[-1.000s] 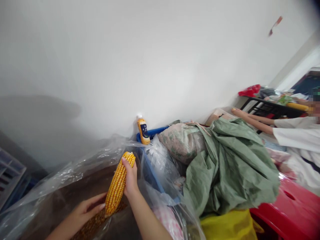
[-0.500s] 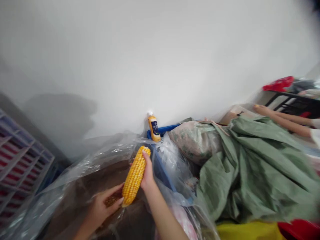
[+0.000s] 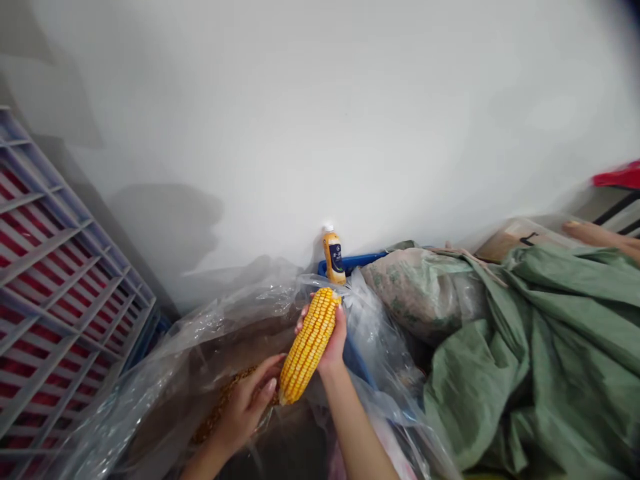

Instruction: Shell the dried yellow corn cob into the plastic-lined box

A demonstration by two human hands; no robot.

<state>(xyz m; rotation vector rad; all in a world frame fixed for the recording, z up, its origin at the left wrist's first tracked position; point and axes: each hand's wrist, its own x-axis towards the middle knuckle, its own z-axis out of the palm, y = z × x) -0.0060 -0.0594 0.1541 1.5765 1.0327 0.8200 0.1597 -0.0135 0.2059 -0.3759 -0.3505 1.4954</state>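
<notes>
A yellow ear of corn (image 3: 309, 347), full of kernels, is tilted with its upper end to the right. My right hand (image 3: 335, 340) is closed around its upper half, thumb on the near side and fingertips showing at the left edge. Close beside its lower end is my left hand (image 3: 247, 403), thumb and fingers apart; whether the fingertips touch the cob is hard to tell. Below the hands, a clear plastic bag (image 3: 220, 320) lies open, and loose kernels (image 3: 220, 403) show inside it, partly hidden by my left hand.
On the left stands a pale slatted crate (image 3: 75, 327) with red stripes behind it. A bottle (image 3: 334, 257) with orange contents rests on a blue bin's rim (image 3: 360, 261) by the white wall. Green cloth (image 3: 540, 360) covers the right, where another person's arm (image 3: 600, 237) shows.
The view has turned left, so the scene sits further right and more of the crate shows. My right hand still grips the corn; my left remains by its lower end.
</notes>
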